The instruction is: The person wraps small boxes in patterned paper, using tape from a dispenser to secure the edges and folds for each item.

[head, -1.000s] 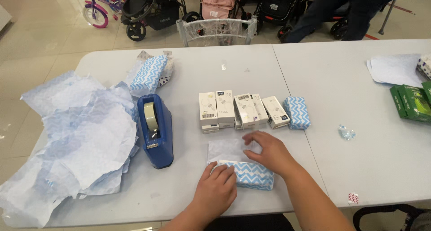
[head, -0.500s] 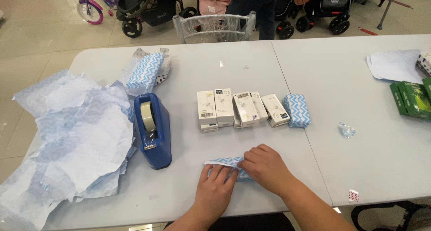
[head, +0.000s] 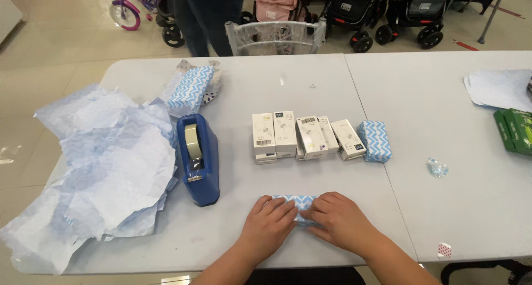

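Observation:
Both of my hands press on a small box wrapped in blue-and-white zigzag paper (head: 299, 201) near the table's front edge. My left hand (head: 269, 224) covers its left half and my right hand (head: 339, 218) its right half, so only a strip of the paper shows between and above the fingers. Beyond it lies a row of several small white boxes (head: 302, 136), with one finished zigzag-wrapped box (head: 374, 140) at the row's right end. A blue tape dispenser (head: 198, 158) stands to the left of my hands.
Crumpled sheets of pale blue wrapping paper (head: 100, 168) cover the left of the white table (head: 443, 207). Another zigzag parcel (head: 191, 85) lies at the back left. Green boxes (head: 515, 130) and paper sit far right. A person (head: 208, 13) stands behind, among strollers.
The open flap of zigzag paper has been folded down over the box. Both hands have closed in over it, and the view has tilted slightly.

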